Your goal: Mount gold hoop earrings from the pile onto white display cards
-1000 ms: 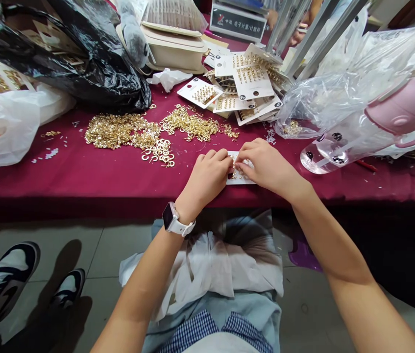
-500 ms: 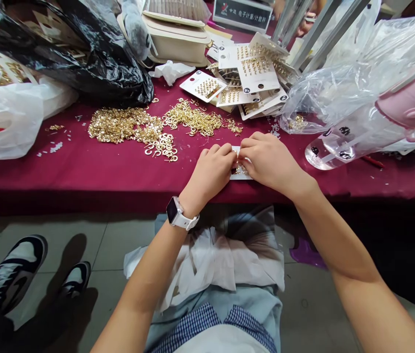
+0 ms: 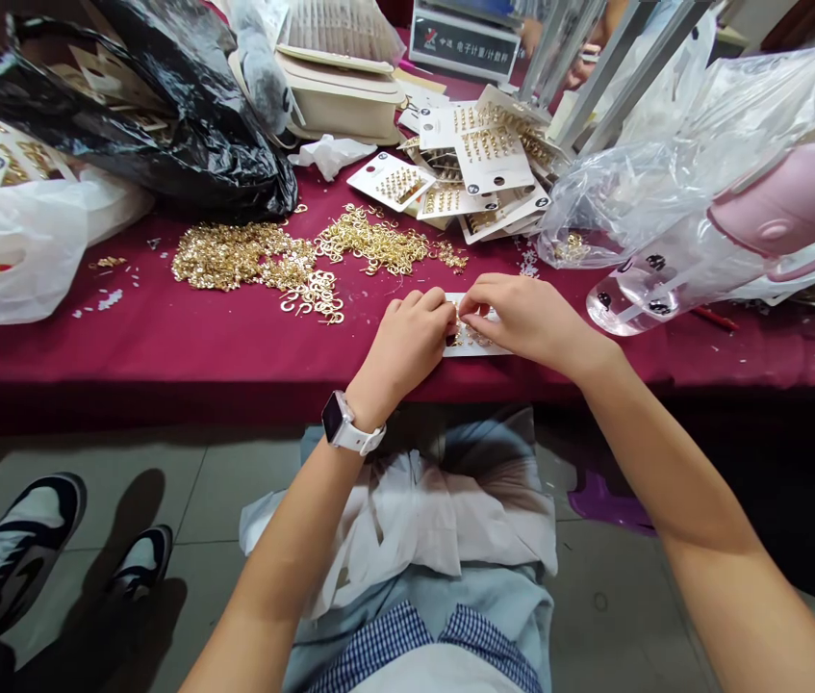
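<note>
White card (image 3: pixel 477 344) lies beneath the left hand (image 3: pixel 414 332) and right hand (image 3: pixel 526 313), close together; whether they grip anything, I cannot tell.

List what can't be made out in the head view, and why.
All in the head view:
Whatever the right hand may pinch: hidden by its fingers, too small.
White card: left end partly covered by the left hand.
Piled cards: fine print too small.
Pink-lidded bottle: far end cut off by the right edge.
Black bag: top cut off by the upper edge.
</note>
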### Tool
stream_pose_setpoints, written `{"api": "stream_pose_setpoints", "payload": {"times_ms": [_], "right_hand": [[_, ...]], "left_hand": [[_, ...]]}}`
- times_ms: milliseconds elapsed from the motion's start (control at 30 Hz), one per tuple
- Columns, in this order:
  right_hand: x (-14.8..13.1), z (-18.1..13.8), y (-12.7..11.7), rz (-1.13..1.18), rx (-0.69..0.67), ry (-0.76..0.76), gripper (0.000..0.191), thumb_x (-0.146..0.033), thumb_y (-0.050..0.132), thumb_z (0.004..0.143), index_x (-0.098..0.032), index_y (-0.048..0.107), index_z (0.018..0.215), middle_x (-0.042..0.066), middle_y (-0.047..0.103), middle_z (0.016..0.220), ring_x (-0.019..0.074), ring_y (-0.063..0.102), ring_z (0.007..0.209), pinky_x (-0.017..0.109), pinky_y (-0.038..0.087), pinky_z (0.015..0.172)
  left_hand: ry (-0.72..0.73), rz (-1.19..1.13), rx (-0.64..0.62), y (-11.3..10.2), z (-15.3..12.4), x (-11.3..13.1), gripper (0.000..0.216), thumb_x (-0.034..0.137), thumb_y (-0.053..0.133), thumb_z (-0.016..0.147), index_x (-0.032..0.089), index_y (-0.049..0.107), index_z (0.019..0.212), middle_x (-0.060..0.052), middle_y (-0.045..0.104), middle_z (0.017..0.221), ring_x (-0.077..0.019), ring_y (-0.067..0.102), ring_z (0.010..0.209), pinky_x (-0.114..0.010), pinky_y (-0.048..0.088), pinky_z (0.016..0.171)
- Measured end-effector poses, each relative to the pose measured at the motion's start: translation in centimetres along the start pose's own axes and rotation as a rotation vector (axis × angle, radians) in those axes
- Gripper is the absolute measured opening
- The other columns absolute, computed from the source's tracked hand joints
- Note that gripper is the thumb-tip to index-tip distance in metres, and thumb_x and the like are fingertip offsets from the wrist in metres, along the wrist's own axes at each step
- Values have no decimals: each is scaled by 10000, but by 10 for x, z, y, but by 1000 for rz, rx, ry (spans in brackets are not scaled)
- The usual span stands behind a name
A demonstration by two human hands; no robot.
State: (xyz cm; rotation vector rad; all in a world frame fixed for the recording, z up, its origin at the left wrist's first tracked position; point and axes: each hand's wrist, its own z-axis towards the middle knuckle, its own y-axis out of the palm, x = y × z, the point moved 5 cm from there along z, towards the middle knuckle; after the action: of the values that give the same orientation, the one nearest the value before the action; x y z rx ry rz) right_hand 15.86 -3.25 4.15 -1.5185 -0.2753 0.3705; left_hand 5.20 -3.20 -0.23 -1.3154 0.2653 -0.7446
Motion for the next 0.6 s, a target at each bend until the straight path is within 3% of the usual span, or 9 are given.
{"api": "stream_pose_setpoints", "payload": {"times_ms": [600], "right_hand": [[4,6,4,-3,-58,-78,185,-179,506,864,-146,688,876,67,673,907,198,615,839,287,397,666]], "left_hand": [[16,-13,5,0,0,-1,188,157,434,929,165,615,977,-67,618,1036,-227,538,972,-343,383,739]]}}
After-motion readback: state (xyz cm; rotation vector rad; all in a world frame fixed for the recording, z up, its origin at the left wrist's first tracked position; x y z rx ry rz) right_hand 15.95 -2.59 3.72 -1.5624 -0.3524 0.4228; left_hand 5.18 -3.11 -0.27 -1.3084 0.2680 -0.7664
